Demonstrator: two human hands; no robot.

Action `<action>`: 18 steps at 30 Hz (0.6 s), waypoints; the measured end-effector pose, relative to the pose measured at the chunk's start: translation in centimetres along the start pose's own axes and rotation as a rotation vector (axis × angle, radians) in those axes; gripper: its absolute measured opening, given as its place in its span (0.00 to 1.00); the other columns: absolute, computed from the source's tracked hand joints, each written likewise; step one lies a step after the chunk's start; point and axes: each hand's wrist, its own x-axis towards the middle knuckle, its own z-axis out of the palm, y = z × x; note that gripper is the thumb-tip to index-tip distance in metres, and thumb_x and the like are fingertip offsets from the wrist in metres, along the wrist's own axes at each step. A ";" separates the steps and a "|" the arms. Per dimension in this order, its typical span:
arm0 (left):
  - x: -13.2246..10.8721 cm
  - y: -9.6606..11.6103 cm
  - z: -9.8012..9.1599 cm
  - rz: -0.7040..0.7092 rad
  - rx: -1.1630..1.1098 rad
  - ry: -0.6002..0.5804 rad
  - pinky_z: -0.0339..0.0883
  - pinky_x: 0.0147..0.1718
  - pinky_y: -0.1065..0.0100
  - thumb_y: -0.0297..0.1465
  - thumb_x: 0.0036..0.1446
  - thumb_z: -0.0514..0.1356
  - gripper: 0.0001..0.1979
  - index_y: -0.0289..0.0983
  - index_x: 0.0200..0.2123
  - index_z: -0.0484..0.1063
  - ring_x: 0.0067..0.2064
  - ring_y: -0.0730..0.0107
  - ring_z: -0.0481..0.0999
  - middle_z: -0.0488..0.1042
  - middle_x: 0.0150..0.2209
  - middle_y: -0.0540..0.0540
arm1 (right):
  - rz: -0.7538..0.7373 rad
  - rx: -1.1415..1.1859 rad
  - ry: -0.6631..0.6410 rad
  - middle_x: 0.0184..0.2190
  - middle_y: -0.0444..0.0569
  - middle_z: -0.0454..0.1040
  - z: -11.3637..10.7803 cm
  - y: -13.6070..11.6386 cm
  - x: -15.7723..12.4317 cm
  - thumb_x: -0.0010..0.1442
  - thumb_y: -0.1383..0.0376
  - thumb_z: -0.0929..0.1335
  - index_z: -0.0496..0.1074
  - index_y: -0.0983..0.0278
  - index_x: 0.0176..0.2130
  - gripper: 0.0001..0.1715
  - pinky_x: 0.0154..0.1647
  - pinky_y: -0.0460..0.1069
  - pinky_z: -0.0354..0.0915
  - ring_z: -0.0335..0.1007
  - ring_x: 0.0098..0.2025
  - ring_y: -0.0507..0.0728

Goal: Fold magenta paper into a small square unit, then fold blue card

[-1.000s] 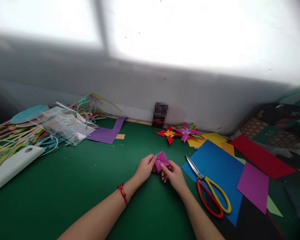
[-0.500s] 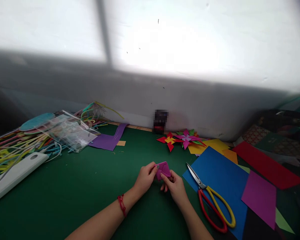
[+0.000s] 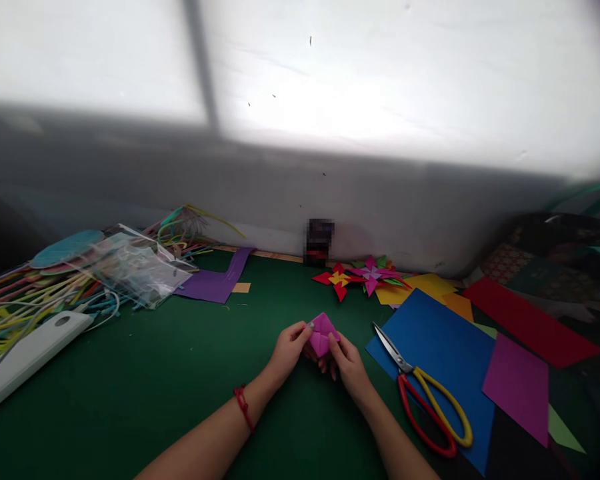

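Note:
A small folded pink paper (image 3: 322, 333) is held up over the green table (image 3: 180, 387), its creased face toward the camera. My left hand (image 3: 291, 347) pinches its left corner between thumb and fingers. At the right corner, my right hand (image 3: 349, 363) grips it with the thumb on top, the other fingers curled beneath. Right of my hands, scissors (image 3: 405, 367) with one red and one yellow handle lie slightly open on a blue sheet (image 3: 435, 340).
Folded paper flowers (image 3: 373, 275) lie at the back, near yellow, red (image 3: 530, 320) and magenta sheets (image 3: 517, 387). On the left are a purple piece (image 3: 210, 285), a plastic bag (image 3: 150, 273), many colourful strips and a white glue gun-like tool (image 3: 35, 353).
The pink paper has turned so that one corner points up and its creased face shows more fully. Both hands still hold it, with the right thumb now nearer its right corner.

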 end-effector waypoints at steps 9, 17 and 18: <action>-0.6 0.3 0.2 -0.159 -0.198 -0.274 0.65 0.25 0.70 0.43 0.56 0.51 0.19 0.31 0.29 0.67 0.24 0.70 0.73 0.73 0.22 0.43 | 0.025 0.101 0.059 0.15 0.41 0.65 -0.6 0.2 0.3 0.58 0.50 0.60 0.64 0.64 0.28 0.21 0.11 0.42 0.46 0.56 0.13 0.47; -0.4 -0.1 0.1 -0.140 -0.180 -0.330 0.63 0.22 0.71 0.42 0.55 0.53 0.19 0.30 0.25 0.69 0.20 0.72 0.70 0.72 0.23 0.43 | 0.110 0.211 -0.081 0.16 0.40 0.66 -1.1 0.0 0.4 0.56 0.49 0.62 0.64 0.65 0.29 0.21 0.10 0.40 0.47 0.56 0.13 0.45; -0.5 0.0 0.1 -0.140 -0.168 -0.351 0.63 0.23 0.71 0.41 0.54 0.54 0.19 0.30 0.26 0.69 0.20 0.73 0.70 0.72 0.23 0.43 | 0.141 0.232 -0.114 0.15 0.40 0.65 -1.2 0.0 0.3 0.55 0.49 0.62 0.63 0.64 0.30 0.21 0.09 0.39 0.45 0.55 0.12 0.45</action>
